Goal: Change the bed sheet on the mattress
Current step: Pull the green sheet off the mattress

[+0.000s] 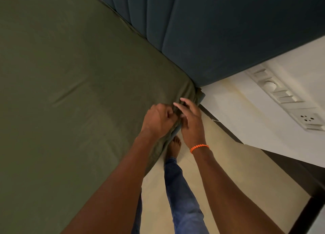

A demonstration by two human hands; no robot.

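Olive-green sheet (pixel 70 75) smooth, few creases | L hand (pixel 158 119) pinching edge | R hand (pixel 190 119) fingers spread @ corner

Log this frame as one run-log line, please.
stage: fitting sheet corner | left hand: grips green sheet edge | right hand: fingers straight on sheet | site: mattress corner by headboard

Olive-green sheet (pixel 70 85) stretched over mattress, bunched at corner near headboard.

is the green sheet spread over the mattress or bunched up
Spread: the green sheet lies mostly flat across the top, bunched only at the corner where the left hand grips it.
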